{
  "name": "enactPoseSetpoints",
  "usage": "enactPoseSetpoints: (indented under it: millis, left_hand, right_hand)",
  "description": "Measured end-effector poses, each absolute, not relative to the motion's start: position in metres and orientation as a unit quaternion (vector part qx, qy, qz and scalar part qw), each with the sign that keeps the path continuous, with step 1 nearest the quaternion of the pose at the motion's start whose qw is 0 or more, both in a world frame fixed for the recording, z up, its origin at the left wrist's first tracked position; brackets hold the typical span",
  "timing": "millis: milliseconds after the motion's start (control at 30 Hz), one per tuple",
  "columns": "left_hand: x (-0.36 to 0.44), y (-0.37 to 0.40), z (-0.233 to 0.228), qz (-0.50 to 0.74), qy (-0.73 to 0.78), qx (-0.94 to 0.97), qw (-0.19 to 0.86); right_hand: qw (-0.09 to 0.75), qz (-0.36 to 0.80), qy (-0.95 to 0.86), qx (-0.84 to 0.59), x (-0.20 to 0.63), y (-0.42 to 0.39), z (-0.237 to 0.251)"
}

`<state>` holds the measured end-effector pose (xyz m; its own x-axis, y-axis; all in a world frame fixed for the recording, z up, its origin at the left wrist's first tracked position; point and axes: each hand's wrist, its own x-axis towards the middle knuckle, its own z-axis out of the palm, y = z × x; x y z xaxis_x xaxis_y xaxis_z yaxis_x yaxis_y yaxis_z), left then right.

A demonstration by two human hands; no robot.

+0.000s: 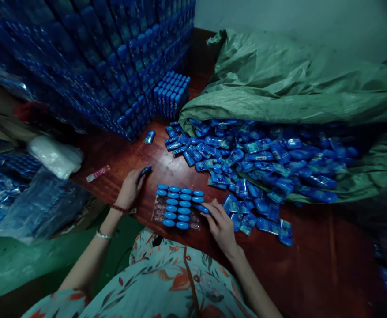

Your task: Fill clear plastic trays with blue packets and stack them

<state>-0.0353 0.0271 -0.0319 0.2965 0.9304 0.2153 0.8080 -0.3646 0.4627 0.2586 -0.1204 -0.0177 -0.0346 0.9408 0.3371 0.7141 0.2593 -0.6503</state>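
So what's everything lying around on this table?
small blue plastic packets: too many to count, blue, spilling from the sack at right
green woven sack: one, green, back right
upright blue packets in a clear tray: about sixteen, blue, front centre
stacked blue packs: many, blue, back left
white plastic bag: one, white, left
red wooden table: one, reddish brown
left hand: holds one blue packet
right hand: touches the tray's right edge

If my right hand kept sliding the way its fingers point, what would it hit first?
The right hand points up-left at the tray of blue packets; its fingertips already seem to touch the nearest packet, so it would meet that first.
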Motion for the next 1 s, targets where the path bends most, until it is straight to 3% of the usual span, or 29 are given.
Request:
enactPoseSetpoints:
  millis: [200, 400, 567, 833, 1000]
  left_hand:
    - [-0.049, -0.053, -0.005, 0.309, 0.604, 0.725, 0.118]
    - [-0.022, -0.082, -0.008, 0.288, 0.494, 0.804, 0.161]
    - [-0.016, -0.067, -0.012, 0.239, 0.412, 0.869, 0.132]
    - [-0.016, -0.044, -0.008, 0.142, 0.296, 0.940, 0.088]
    - [-0.015, -0.043, -0.014, 0.165, 0.290, 0.938, 0.093]
  right_hand:
    - [0.134, 0.014, -0.813, -0.567, 0.256, -0.107, -0.010]
    - [0.026, 0.017, -0.843, -0.537, 0.242, -0.093, 0.005]
    - [0.045, 0.008, -0.840, -0.540, 0.246, -0.097, -0.003]
    - [0.161, -0.016, -0.809, -0.565, 0.244, -0.112, -0.030]
    - [0.208, -0.017, -0.767, -0.606, 0.253, -0.126, -0.022]
